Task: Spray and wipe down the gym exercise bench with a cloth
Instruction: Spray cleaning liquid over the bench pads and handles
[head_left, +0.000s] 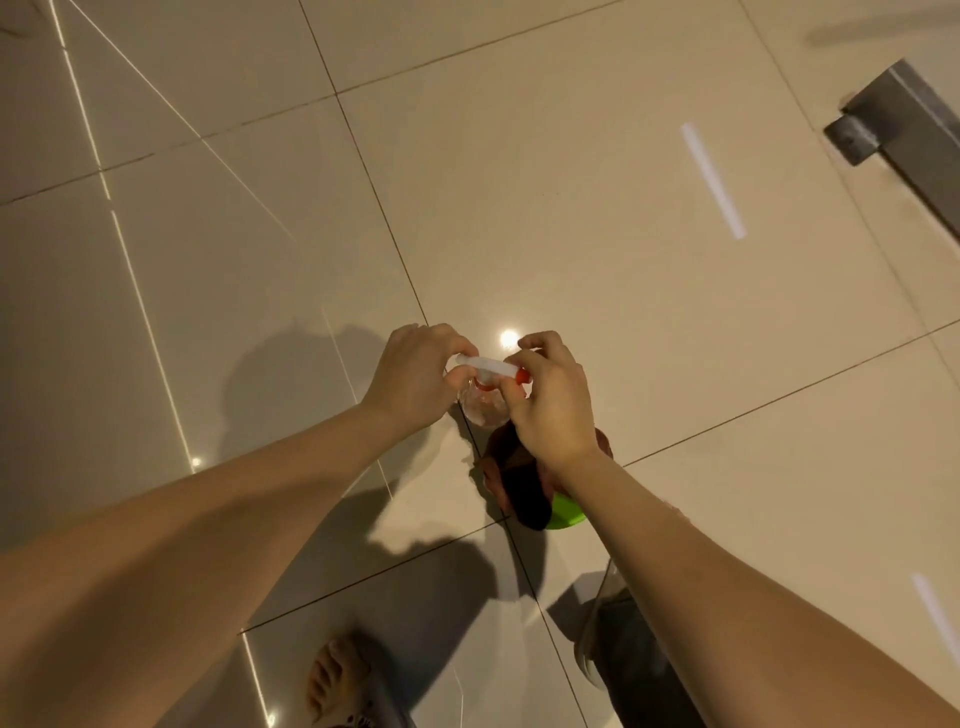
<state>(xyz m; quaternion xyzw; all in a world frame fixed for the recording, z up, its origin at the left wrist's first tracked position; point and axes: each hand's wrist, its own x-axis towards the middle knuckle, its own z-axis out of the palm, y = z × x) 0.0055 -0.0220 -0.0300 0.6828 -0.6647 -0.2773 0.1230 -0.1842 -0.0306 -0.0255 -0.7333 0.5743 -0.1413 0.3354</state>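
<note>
A clear spray bottle (483, 405) with a white trigger head and an orange nozzle is held over the tiled floor in the middle of the view. My left hand (415, 376) grips the back of the white spray head. My right hand (550, 400) pinches the orange nozzle at the front. Below my right wrist lies a dark brown cloth (519, 483), draped over something green (563, 514). The exercise bench is not in view.
Glossy beige floor tiles (571, 208) fill the view. A grey metal frame foot (893, 124) stands at the upper right. My sandalled foot (337, 680) is at the bottom centre, with a dark object (628, 654) to its right.
</note>
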